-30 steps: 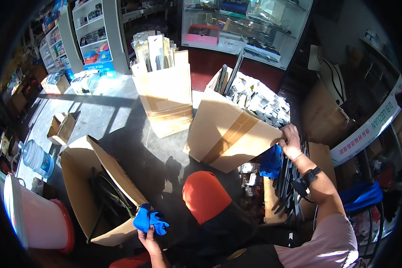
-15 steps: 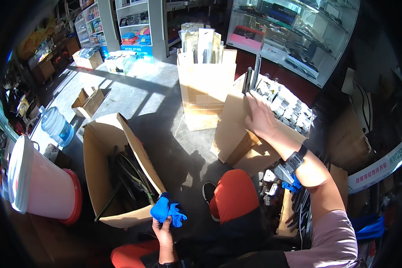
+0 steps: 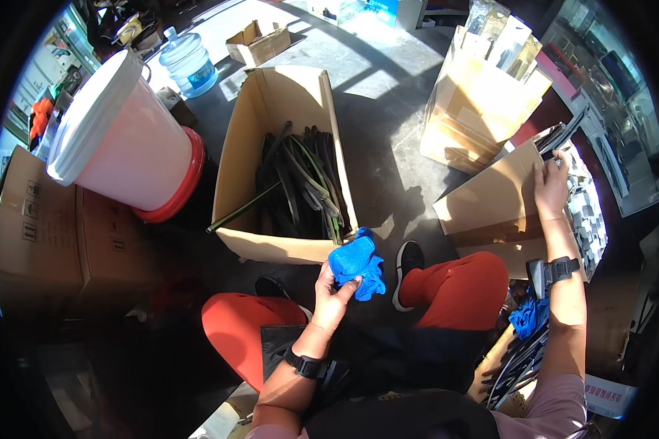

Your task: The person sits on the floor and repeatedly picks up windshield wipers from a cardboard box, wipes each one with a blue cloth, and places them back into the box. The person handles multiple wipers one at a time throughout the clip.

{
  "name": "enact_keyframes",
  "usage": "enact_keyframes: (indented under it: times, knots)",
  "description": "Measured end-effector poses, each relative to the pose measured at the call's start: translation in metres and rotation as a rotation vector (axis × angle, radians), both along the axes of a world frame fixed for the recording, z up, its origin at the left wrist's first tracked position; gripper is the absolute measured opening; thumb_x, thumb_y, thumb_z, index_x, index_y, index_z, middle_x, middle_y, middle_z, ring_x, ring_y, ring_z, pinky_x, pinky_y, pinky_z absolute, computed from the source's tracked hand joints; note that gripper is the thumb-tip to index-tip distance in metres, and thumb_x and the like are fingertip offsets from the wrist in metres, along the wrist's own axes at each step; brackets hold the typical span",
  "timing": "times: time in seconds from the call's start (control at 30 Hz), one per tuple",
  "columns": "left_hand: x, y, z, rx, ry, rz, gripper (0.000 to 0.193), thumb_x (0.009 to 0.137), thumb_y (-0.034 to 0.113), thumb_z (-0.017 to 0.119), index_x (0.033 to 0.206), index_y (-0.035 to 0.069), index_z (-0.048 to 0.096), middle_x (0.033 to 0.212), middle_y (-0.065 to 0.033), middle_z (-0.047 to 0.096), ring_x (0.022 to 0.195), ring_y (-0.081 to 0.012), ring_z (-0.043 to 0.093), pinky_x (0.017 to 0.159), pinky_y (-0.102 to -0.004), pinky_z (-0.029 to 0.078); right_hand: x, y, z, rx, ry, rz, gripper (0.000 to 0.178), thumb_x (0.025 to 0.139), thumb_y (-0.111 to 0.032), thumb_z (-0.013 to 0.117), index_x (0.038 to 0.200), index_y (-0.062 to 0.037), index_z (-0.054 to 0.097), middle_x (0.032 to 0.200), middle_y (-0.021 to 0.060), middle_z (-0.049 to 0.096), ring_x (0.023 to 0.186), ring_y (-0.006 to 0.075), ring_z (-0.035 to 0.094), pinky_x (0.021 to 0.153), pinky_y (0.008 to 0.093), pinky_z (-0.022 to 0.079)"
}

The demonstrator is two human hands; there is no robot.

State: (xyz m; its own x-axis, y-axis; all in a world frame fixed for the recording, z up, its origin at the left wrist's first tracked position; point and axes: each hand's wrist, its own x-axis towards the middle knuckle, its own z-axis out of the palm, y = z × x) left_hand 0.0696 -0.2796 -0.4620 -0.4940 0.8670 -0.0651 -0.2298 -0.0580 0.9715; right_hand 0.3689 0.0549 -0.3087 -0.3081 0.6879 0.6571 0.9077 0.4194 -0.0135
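A crumpled blue cloth (image 3: 357, 267) is pinched in my left hand (image 3: 332, 298), just past the near corner of an open cardboard box (image 3: 278, 251). Long black and greenish strips (image 3: 300, 179) lie in that box, one leaning out over its left side. My right hand (image 3: 551, 189) is at the top edge of another cardboard box (image 3: 490, 197) on the right. Its fingers close around long dark strips (image 3: 564, 136) standing at that box's corner; the fingertips are partly hidden. Grey-and-white pieces (image 3: 584, 208) fill the box beside my right wrist.
A white bucket with a red base (image 3: 135, 139) stands on the left, near a water jug (image 3: 188, 62) and a small carton (image 3: 258, 44). A tall box of packaged items (image 3: 483, 99) stands at back right. Another blue cloth (image 3: 529, 316) lies by my right forearm.
My view has swung right and down, so things sit differently in the picture. My right hand's fingers have bent from lying flat along the box. The blue cloth stays in my left hand.
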Motion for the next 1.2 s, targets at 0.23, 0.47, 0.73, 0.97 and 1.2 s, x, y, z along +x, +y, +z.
enact_keyframes:
  times: [0.23, 0.47, 0.73, 0.97, 1.2]
  knots:
    - [-0.014, -0.009, 0.034, 0.04, -0.099, -0.011, 0.042, 0.079, 0.004, 0.067, 0.119, 0.0, 0.053, 0.117, -0.0094, 0.05, 0.11, -0.0212, 0.049, 0.097, -0.033, 0.037, 0.013, -0.063, 0.002, -0.034, -0.045, 0.282, 0.017, 0.087, -0.014, 0.061, 0.092, 0.0016, 0.058, 0.118, 0.0191, 0.045, 0.108, 0.031, 0.048, 0.089, 0.0372, 0.041]
    - [-0.034, 0.033, 0.074, 0.121, 0.422, -0.139, 0.054, 0.074, 0.011, 0.072, 0.116, -0.002, 0.042, 0.101, -0.0157, 0.048, 0.091, -0.0288, 0.054, 0.081, -0.0351, 0.046, -0.122, -0.142, -0.031, -1.011, 0.723, 0.658, 0.039, 0.093, -0.013, 0.045, 0.13, -0.0009, 0.041, 0.122, 0.0145, 0.047, 0.113, 0.0257, 0.048, 0.099, 0.0339, 0.035]
    - [-0.107, 0.063, 0.117, -0.016, 0.757, -0.32, 0.039, 0.079, 0.018, 0.069, 0.112, 0.002, 0.055, 0.094, -0.0154, 0.063, 0.094, -0.0283, 0.062, 0.081, -0.0343, 0.05, -0.221, -0.13, -0.117, -1.974, 1.684, 0.792, 0.042, 0.089, -0.032, 0.053, 0.123, -0.0074, 0.048, 0.111, 0.0171, 0.058, 0.093, 0.0325, 0.06, 0.079, 0.0426, 0.05]
    - [-0.248, 0.039, 0.017, -1.199, 1.284, -0.142, 0.039, 0.079, 0.031, 0.066, 0.104, 0.002, 0.057, 0.103, -0.0175, 0.059, 0.1, -0.0348, 0.057, 0.084, -0.0403, 0.048, -0.222, -0.1, -0.114, -1.869, 1.949, 0.76, 0.039, 0.094, -0.04, 0.044, 0.114, -0.0082, 0.054, 0.097, 0.0172, 0.06, 0.088, 0.0291, 0.058, 0.081, 0.0424, 0.049]
    - [-0.256, 0.052, 0.013, -1.289, 1.208, -0.218, 0.018, 0.08, 0.009, 0.052, 0.093, 0.002, 0.062, 0.101, -0.0207, 0.061, 0.095, -0.0348, 0.061, 0.08, -0.0421, 0.051, -0.225, -0.116, -0.109, -1.843, 1.575, 0.401, 0.039, 0.091, -0.031, 0.05, 0.118, -0.0032, 0.049, 0.097, 0.0154, 0.061, 0.082, 0.0285, 0.063, 0.073, 0.0403, 0.052]
